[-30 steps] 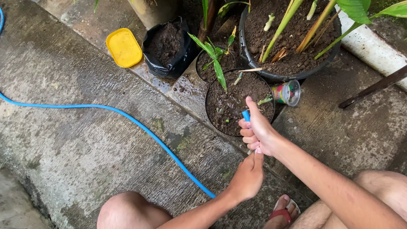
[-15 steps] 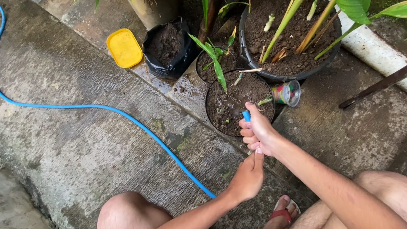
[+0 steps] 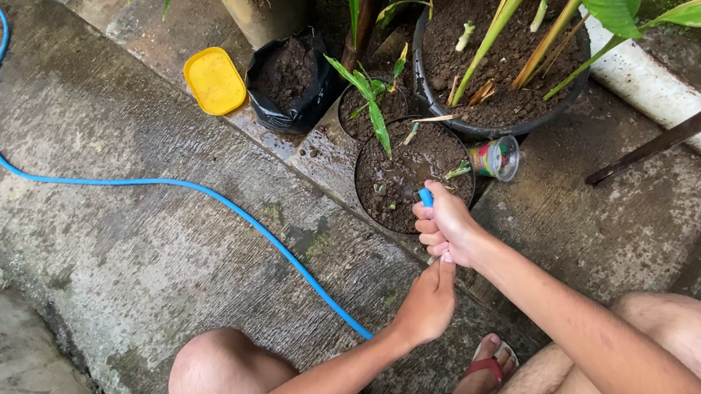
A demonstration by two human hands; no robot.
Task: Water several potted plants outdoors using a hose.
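Our right hand (image 3: 446, 229) grips the blue hose (image 3: 152, 183) tip pointing far into the soil pot (image 3: 386, 211); left hand (image 3: 427, 303) pinches the hose just nearer.

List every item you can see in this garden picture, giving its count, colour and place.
Flexible plastic hose: one, blue, across the wet concrete to the hands.
Rounded rectangular plastic lid: one, yellow, on the concrete ledge.
Soil-filled grow bag: one, black, right of the lid.
Round pot with wet soil: one, black, under the hose tip.
Large planted tub: one, black, top right.
Clear plastic cup: one, lying beside the pot.
Right hand: grips the hose end.
Left hand: pinches the hose below.
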